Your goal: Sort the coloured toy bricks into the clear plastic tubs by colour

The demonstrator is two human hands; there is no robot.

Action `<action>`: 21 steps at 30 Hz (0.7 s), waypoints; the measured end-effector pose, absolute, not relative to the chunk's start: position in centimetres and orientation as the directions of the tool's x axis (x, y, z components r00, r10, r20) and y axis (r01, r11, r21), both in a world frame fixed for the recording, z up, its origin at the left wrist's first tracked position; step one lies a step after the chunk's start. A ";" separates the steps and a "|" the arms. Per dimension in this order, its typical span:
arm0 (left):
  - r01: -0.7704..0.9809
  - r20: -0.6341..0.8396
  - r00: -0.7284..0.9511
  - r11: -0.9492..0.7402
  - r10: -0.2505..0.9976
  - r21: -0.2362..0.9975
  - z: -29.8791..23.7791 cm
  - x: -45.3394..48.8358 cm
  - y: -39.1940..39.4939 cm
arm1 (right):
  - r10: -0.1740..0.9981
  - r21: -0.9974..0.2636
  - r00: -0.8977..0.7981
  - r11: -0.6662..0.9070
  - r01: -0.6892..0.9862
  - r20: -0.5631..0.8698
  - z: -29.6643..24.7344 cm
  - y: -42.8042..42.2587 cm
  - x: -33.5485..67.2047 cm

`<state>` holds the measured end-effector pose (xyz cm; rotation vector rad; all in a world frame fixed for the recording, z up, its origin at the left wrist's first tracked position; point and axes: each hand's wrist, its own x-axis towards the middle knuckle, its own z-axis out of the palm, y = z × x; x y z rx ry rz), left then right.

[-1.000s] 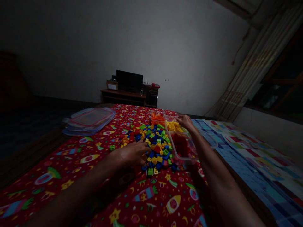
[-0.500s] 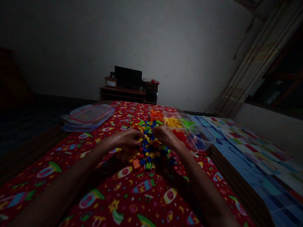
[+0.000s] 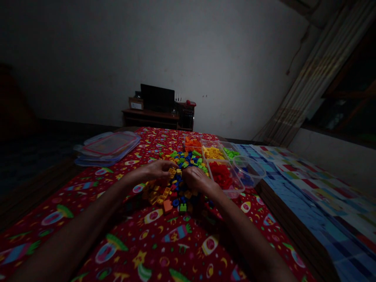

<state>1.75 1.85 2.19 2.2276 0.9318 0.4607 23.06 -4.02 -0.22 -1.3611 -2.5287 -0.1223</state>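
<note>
A heap of small coloured toy bricks lies on a red cloth printed with rockets. My left hand rests on the heap's left side with its fingers curled over bricks. My right hand rests on the heap's near right side, fingers bent down into the bricks. What either hand holds is hidden. Just right of my right hand stands a clear tub of red bricks.
Behind the red tub stand clear tubs of orange bricks, yellow bricks and green bricks, plus a round clear tub. Stacked clear lids lie at the far left. A patterned blue mat lies to the right.
My right hand has come back from the yellow tub to the heap. My left hand has shifted a little along the heap's left side.
</note>
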 end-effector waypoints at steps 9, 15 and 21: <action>0.272 0.042 0.690 -0.312 0.723 0.910 1.7 2.3 1.0 | 0.843 -0.404 -0.387 0.524 0.750 0.374 1.7 -4.0 21.7; 0.234 0.002 0.628 -0.192 0.778 0.953 1.2 3.0 1.0 | 0.858 -0.371 -0.364 0.491 0.788 0.363 1.7 -4.2 22.0; 0.479 0.155 0.505 -0.425 0.849 0.768 1.4 3.3 1.7 | 0.889 -0.332 -0.208 0.357 0.873 0.408 3.8 -2.5 25.2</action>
